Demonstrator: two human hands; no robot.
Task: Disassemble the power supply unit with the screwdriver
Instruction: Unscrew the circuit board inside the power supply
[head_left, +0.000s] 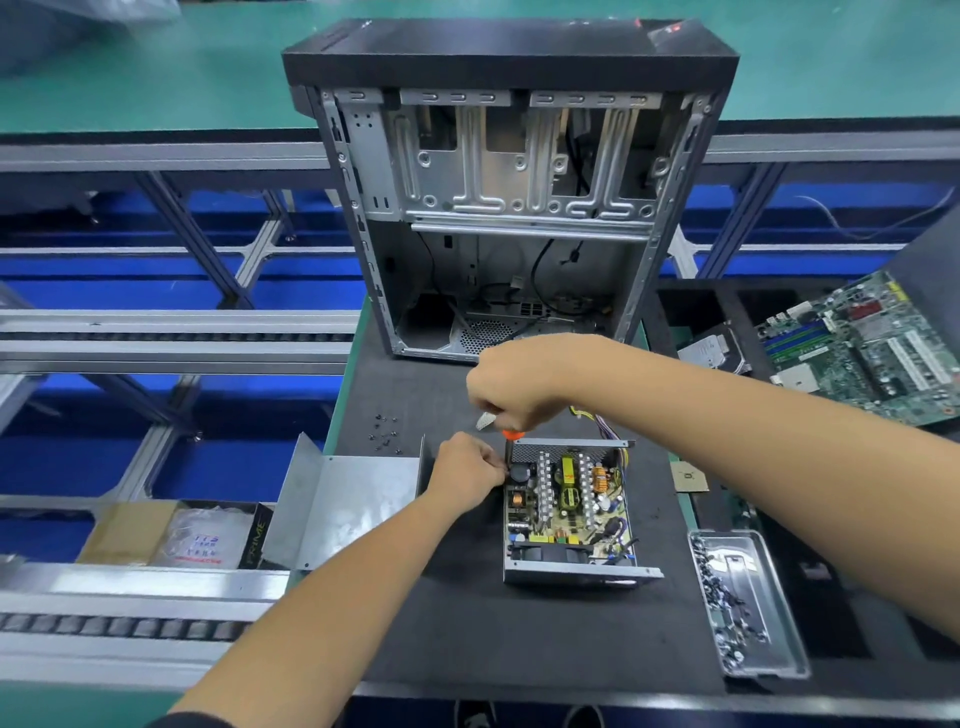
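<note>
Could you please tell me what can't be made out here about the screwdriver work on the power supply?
- Head view: screwdriver tip and screw, hidden behind the left hand.
- Its handle, mostly wrapped in the right hand.
- Loose screws on the mat: too small to count.

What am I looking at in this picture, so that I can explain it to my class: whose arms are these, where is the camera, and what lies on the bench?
There is no machine: a person wears the camera on the head, so you look down along their own arms. On the dark mat lies an opened power supply unit, its circuit board showing. The right hand grips an orange-handled screwdriver at the unit's far left corner. The left hand pinches the unit's left edge there. The removed metal cover lies to the left, with loose screws beyond it. Behind stands an empty computer case. To the right are a screw tray and a green motherboard.
</note>
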